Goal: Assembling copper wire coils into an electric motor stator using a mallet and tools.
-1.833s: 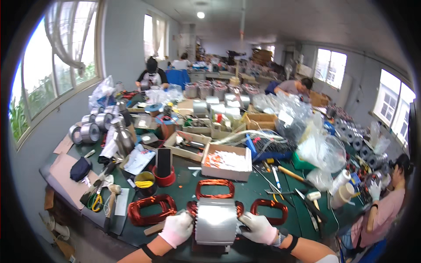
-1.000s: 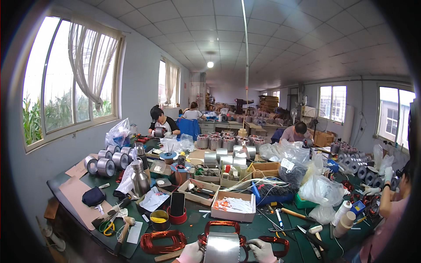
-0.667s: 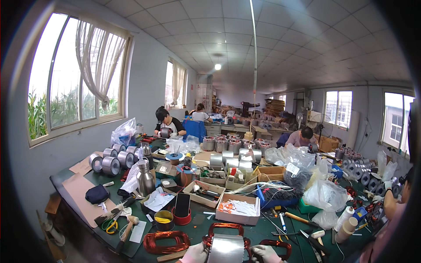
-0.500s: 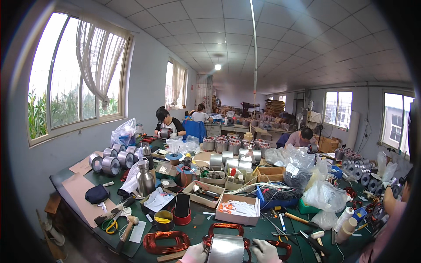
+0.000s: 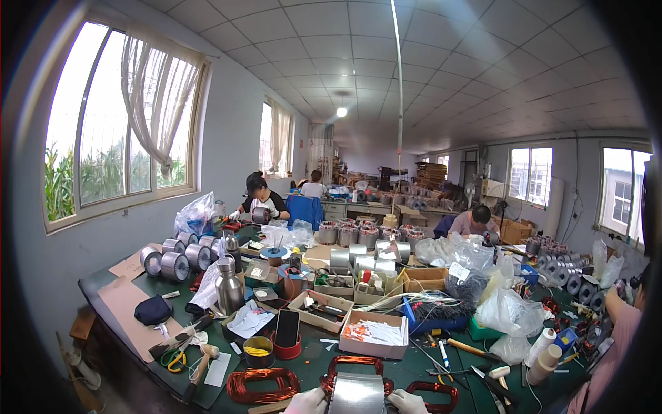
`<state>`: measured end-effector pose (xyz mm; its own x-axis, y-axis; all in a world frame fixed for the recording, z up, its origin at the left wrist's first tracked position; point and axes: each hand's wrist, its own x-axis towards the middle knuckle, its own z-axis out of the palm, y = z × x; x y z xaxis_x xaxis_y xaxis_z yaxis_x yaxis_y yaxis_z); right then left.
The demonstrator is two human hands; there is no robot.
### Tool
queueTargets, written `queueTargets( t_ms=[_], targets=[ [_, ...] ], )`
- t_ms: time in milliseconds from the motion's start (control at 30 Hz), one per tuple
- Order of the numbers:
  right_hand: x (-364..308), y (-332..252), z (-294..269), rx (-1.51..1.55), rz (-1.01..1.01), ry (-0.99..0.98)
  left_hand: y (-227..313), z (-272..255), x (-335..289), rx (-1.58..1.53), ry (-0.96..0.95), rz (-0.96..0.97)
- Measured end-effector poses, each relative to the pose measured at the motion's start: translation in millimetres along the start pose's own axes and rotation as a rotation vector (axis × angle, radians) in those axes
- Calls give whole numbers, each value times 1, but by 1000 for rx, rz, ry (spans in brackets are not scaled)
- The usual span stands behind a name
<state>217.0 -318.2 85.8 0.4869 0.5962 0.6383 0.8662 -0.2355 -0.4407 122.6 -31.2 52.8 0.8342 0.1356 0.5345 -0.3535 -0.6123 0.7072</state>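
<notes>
A silvery cylindrical stator core (image 5: 356,395) lies on its side at the front edge of the view, with red-brown copper wire at its ends. My left hand (image 5: 307,401), in a white glove, grips its left side. Against the right side presses my right hand (image 5: 407,402), also gloved and closed on the core; the lower fingers of both are cut off by the frame. Just beyond the core stands a copper coil (image 5: 355,361). A bundle of copper coils (image 5: 263,385) lies to the left, and another copper coil (image 5: 434,395) sits to the right of my right hand.
Beyond the coils stand a carton of white strips (image 5: 374,332), a phone (image 5: 287,327) on a red tin and a steel bottle (image 5: 229,286). A hammer (image 5: 473,349) and pliers lie right, a mallet (image 5: 201,371) and scissors left. Co-workers sit around; one arm (image 5: 616,338) reaches in at right.
My right hand has shifted left and lower, closer against the core. The core sits slightly lower in view. The co-worker at the far left has raised their head and moved the held core.
</notes>
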Motion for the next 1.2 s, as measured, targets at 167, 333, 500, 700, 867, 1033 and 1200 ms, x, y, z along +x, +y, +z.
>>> queueTargets(
  t_ms=[167, 333, 500, 700, 867, 1033, 1200],
  targets=[
    [22, -2, -17, -23, -114, -257, -3, -1, 2, 42, 15, 20],
    [40, 17, -20, -78, -107, -565, 25, -14, 8, 108, 43, 19],
    [46, 22, -22, -191, -64, -745, 35, -22, 25, 285, -102, -64],
    [32, 46, 2, -78, 10, -545, 9, 8, 31, 451, -119, -153],
    [35, 38, 4, -144, -65, -473, 2, 14, 27, 343, 56, -206],
    [31, 43, 10, -167, -60, -418, 1, 14, 29, 338, 50, -207],
    [31, 42, 8, -161, -51, -417, -6, 12, 31, 357, -12, -224]
  ],
)
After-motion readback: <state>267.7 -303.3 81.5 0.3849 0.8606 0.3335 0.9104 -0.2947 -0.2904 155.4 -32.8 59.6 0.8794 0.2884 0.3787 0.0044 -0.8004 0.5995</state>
